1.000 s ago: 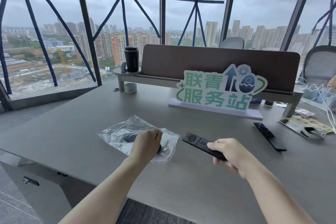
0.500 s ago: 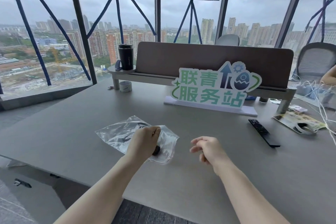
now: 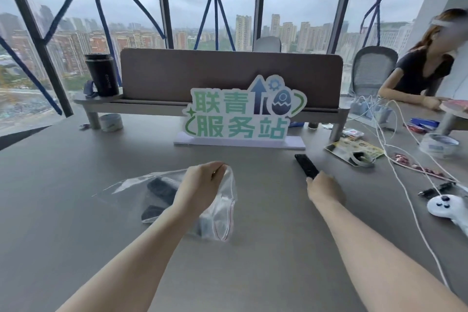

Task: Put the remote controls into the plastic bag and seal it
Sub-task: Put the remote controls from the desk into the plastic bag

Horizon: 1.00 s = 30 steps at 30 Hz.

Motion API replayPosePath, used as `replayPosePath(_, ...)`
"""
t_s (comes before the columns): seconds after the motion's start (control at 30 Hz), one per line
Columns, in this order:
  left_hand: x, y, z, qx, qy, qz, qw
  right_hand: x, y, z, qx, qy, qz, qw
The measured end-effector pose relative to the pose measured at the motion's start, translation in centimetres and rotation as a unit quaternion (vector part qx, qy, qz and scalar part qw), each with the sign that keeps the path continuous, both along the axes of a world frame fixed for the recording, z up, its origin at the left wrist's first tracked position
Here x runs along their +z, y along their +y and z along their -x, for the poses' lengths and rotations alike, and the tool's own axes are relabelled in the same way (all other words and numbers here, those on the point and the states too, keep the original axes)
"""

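Clear plastic bag, red-striped mouth pinched up by left hand fingers, dark remotes inside; right hand fingers touching black remote on desk, grip unclear.

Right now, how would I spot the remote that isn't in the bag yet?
Find the green-lettered sign mid-desk. Just in front of its right end lies a slim black remote, the right hand at its near end. The other remotes show through the plastic bag; this one lies bare.

Remote's near end under right hand
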State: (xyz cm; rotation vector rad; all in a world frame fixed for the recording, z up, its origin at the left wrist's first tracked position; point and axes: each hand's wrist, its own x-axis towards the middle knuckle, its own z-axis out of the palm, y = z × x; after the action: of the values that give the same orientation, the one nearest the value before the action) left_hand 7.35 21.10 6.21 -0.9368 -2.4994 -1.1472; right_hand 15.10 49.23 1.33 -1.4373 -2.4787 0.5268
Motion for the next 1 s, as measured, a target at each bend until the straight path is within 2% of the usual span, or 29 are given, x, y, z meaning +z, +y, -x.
replayPosePath(0.07, 0.3, 0.4, -0.1, 0.005, 0.0, 0.0, 1.0, -0.2, 0.4, 0.1, 0.0, -0.005, -0.014, 1.0)
replayPosePath(0.13, 0.5, 0.3, -0.1, 0.011, 0.003, 0.006, 1.0, -0.5, 0.9, 0.1, 0.004, 0.002, 0.015, 1.0)
replayPosePath(0.23, 0.9, -0.4, -0.3, 0.021, -0.012, 0.018, 1.0, 0.1, 0.7, -0.3, 0.034, 0.131, 0.159, 0.978)
replayPosePath(0.3, 1.0, -1.0, -0.4, 0.026, -0.029, 0.035, 0.999, 1.6, -0.5, -1.9, 0.075, 0.237, 0.307, 0.919)
replayPosePath(0.33, 1.0, -1.4, -0.4, 0.032, -0.033, 0.043, 0.998, 2.7, -1.3, -3.1, 0.116, 0.256, 0.381, 0.881)
replayPosePath(0.4, 0.9, -1.9, -0.6, 0.045, -0.041, 0.054, 0.997, 5.0, -2.9, -6.0, 0.217, 0.217, 0.495, 0.813)
replayPosePath(0.43, 0.9, -2.0, -0.8, 0.049, -0.044, 0.055, 0.996, 6.0, -3.8, -7.4, 0.258, 0.178, 0.521, 0.794)
replayPosePath(0.5, 0.9, -2.3, -1.4, 0.05, -0.048, 0.056, 0.996, 7.3, -5.6, -9.1, 0.316, 0.107, 0.528, 0.781)
replayPosePath(0.63, 0.8, -3.0, -3.0, 0.043, -0.034, 0.067, 0.996, 6.6, -10.4, -8.4, 0.373, 0.03, 0.496, 0.784)
replayPosePath(0.73, 0.4, -3.8, -3.8, 0.051, -0.022, 0.075, 0.996, 4.7, -15.0, -5.8, 0.368, 0.065, 0.482, 0.792)
replayPosePath(0.8, 0.1, -4.5, -4.1, 0.059, -0.019, 0.073, 0.995, 3.8, -17.4, -4.5, 0.371, 0.1, 0.509, 0.77)
replayPosePath(0.83, -0.1, -4.9, -4.1, 0.063, -0.021, 0.069, 0.995, 3.5, -18.1, -4.1, 0.372, 0.109, 0.506, 0.771)
replayPosePath(0.87, -0.3, -5.3, -4.1, 0.066, -0.023, 0.062, 0.996, 3.4, -18.4, -3.9, 0.367, 0.119, 0.47, 0.794)
replayPosePath(0.93, -0.5, -6.3, -4.0, 0.073, -0.02, 0.05, 0.996, 3.1, -17.8, -3.7, 0.325, 0.146, 0.325, 0.876)
replayPosePath(0.97, -0.5, -6.6, -4.1, 0.074, -0.012, 0.046, 0.996, 2.9, -17.2, -3.5, 0.3, 0.16, 0.256, 0.905)
replayPosePath(1.0, -0.6, -6.9, -4.1, 0.072, -0.001, 0.042, 0.996, 2.7, -16.8, -3.3, 0.29, 0.17, 0.211, 0.918)
